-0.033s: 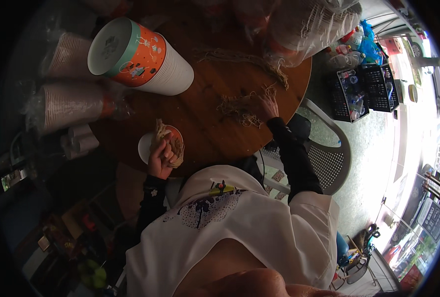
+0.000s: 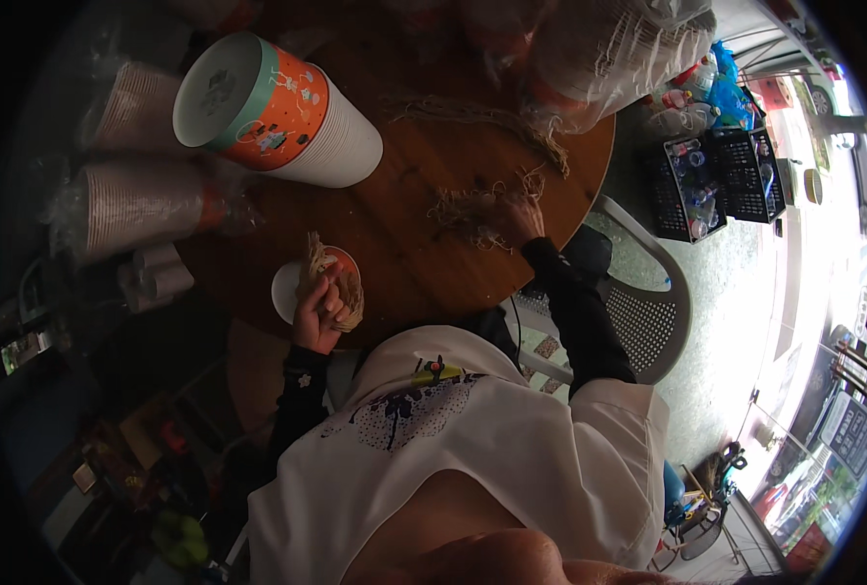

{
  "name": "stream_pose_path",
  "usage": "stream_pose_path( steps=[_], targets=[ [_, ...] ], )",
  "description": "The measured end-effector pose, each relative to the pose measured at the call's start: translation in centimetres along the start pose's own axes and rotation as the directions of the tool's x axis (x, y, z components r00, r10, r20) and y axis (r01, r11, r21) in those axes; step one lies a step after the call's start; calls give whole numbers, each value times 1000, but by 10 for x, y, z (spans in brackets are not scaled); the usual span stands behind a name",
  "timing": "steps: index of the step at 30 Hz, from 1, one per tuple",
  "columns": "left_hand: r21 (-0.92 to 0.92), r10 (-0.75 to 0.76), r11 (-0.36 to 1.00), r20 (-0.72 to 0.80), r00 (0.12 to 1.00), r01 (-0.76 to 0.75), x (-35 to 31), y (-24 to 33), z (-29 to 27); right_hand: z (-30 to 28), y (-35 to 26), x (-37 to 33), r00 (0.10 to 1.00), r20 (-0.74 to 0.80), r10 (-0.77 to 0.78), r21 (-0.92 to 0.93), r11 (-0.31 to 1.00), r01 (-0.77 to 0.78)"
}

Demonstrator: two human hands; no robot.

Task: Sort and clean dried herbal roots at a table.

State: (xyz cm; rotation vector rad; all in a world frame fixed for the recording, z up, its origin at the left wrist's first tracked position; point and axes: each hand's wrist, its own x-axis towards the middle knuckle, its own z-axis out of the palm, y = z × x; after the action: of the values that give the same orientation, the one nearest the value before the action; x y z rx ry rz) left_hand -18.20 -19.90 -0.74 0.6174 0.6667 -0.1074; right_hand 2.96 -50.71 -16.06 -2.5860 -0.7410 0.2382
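Observation:
My left hand point(image 2: 318, 310) is closed round a bundle of tan, dried-looking strands point(image 2: 352, 294), whose frayed end sticks up past my fingers. It holds the bundle over a white and orange paper cup point(image 2: 285, 291), which lies partly hidden behind the hand. To the right, my right hand point(image 2: 519, 218) rests at a loose, tangled pile of the same strands point(image 2: 468, 210) on the table. Its fingers are drawn together and bent into the pile's right side, and the fingertips are partly hidden. A longer bunch of strands point(image 2: 497, 119) lies beyond that pile.
On the round brown wooden table point(image 2: 414, 263), a tall stack of orange and white paper cups point(image 2: 341, 132) lies at the far left. Bagged cup stacks point(image 2: 146, 210) and a large plastic bag of cups point(image 2: 609, 68) surround it. A grey chair point(image 2: 663, 322) and black crates of bottles point(image 2: 692, 185) stand right.
My right hand's fingers were spread over the strands and are now drawn in and bent, with the hand slightly nearer to me. My left hand has hardly moved.

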Motion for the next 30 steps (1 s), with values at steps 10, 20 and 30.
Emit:
stream_pose_path(
  steps=[10,20,30],
  targets=[
    [-7,-71,997,4,997,71,18,-14,-7,73,-68,-116,874,144,-464,216,877,430],
    [5,-80,997,-9,997,80,16,-12,-9,56,-82,-47,952,305,42,162,982,-95],
    [-1,-137,990,-78,987,138,12,-26,-28,55,-135,-60,974,224,28,115,992,-55]
  ],
)
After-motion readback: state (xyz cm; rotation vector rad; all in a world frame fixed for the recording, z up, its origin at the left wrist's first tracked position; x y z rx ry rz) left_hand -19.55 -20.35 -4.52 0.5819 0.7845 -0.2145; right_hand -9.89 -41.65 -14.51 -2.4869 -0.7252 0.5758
